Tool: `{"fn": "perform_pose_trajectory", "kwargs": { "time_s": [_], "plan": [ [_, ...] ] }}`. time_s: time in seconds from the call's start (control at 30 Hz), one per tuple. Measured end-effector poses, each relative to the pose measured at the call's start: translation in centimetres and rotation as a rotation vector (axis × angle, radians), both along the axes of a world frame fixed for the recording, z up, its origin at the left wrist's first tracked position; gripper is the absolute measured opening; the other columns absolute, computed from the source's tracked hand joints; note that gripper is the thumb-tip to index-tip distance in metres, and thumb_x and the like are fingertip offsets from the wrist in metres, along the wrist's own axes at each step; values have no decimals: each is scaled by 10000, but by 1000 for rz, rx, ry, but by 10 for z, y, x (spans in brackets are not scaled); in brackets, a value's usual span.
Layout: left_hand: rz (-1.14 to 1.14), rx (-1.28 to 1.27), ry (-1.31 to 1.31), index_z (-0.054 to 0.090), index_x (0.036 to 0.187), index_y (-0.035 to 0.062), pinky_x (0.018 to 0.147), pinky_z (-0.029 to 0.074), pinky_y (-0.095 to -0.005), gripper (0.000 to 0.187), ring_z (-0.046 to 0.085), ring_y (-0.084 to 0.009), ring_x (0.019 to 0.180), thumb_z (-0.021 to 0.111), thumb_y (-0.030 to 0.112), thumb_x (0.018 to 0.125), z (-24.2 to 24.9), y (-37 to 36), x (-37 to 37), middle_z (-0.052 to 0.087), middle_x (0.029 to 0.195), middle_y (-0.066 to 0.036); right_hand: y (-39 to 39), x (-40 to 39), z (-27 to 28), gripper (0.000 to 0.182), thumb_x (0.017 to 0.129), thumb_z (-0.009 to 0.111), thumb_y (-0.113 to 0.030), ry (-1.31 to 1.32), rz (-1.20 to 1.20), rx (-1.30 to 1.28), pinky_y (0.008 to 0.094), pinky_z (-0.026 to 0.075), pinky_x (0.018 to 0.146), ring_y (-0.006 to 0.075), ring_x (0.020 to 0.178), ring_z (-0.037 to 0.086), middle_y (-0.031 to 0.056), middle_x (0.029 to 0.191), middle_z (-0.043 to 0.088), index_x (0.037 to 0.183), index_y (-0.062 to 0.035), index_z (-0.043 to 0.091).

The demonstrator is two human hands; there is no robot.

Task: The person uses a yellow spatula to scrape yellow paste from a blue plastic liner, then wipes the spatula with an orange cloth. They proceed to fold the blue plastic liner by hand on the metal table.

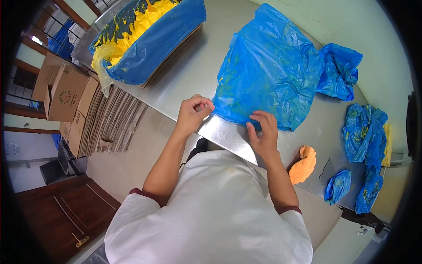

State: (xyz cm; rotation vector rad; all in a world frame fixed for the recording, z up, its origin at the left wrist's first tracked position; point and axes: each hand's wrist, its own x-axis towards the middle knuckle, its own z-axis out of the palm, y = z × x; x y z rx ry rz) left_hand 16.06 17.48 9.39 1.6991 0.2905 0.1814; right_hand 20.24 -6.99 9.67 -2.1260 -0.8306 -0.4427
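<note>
A blue plastic bag (272, 70), wrinkled and smeared with yellow, lies spread flat on the metal table. At its near left corner, my left hand (194, 113) pinches the edge between thumb and fingers. My right hand (264, 134) rests by the bag's near edge, its fingers bent over the plastic and the thumb held apart from them. To the right of that hand lies a crumpled orange cloth (303, 165).
A blue-lined box (162, 48) of yellow, creamy stuff stands at the back left. More crumpled blue bags (340, 72) lie along the right side, with a small folded blue bag (338, 186) nearer. Flattened cardboard (116, 116) stacks beyond the table's left edge.
</note>
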Motion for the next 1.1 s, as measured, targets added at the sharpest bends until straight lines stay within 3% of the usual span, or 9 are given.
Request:
{"fn": "perform_pose_trajectory", "kwargs": {
  "time_s": [0.1, 0.3, 0.7, 0.9, 1.0, 1.1],
  "plan": [
    [21, -200, -86, 706, 805, 36, 632, 325, -221, 75, 381, -56, 684, 745, 97, 786, -8, -2, -1, 491, 744, 47, 15, 1, 15, 282, 729, 726, -74, 21, 33, 12, 385, 425, 769, 303, 929, 571, 117, 1042, 607, 993, -51, 630],
    [12, -271, -154, 704, 827, 38, 653, 333, -223, 71, 398, -61, 708, 749, 82, 794, -9, -3, -3, 522, 769, 40, 53, 4, 36, 355, 735, 757, -142, 20, 111, -34, 382, 407, 776, 289, 925, 534, 102, 1024, 578, 1059, -63, 636],
    [68, 75, -351, 717, 837, 57, 758, 383, -287, 111, 485, -138, 796, 774, 122, 768, -8, -5, 0, 575, 754, -15, 73, 16, 22, 127, 739, 732, -111, -82, 44, -50, 363, 353, 680, 214, 787, 531, 10, 824, 584, 850, -111, 670],
    [88, 254, -358, 698, 957, 86, 771, 381, -319, 231, 512, -186, 847, 777, 164, 754, 1, -1, 2, 608, 860, -35, 72, 19, 22, 134, 713, 728, -72, -108, 45, -6, 359, 357, 669, 214, 761, 539, 6, 802, 590, 821, -113, 660],
    [76, 582, -491, 685, 995, 115, 811, 362, -358, 271, 528, -221, 904, 764, 187, 746, 35, -6, 3, 620, 957, -28, 71, 21, 21, 131, 715, 729, -74, -117, 65, 16, 359, 358, 668, 212, 764, 540, 5, 809, 597, 820, -114, 661],
    [-82, 1008, -504, 697, 948, 148, 840, 338, -395, 233, 534, -232, 952, 743, 176, 721, 56, -8, 11, 622, 998, 2, 70, 23, 20, 132, 716, 731, -76, -145, 66, 19, 360, 360, 667, 214, 763, 541, 7, 822, 601, 818, -112, 655]
  ]
}}
